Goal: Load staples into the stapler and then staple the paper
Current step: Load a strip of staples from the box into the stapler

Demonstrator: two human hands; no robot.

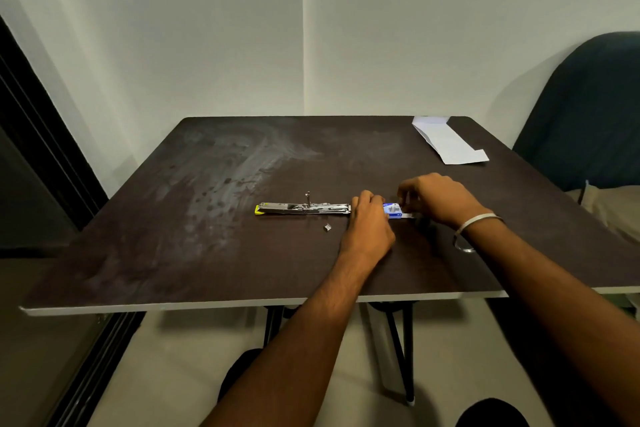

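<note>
A metal stapler (303, 208) with a yellow end lies flat and swung fully open on the dark table (207, 253), its spring rod sticking up at the middle. Just right of it sits a small blue-and-white staple box (393, 210). My left hand (369, 222) grips the box's left end, next to the stapler's right end. My right hand (438, 199) pinches the box's right end, where a white flap sticks out. A small loose strip of staples (327, 227) lies in front of the stapler. A folded white paper (450, 144) rests at the far right corner.
The table's near edge (242, 305) runs across below my forearms. A dark chair back (588, 107) stands past the table's right side. A silver bangle (474, 224) circles my right wrist. White walls rise behind the table.
</note>
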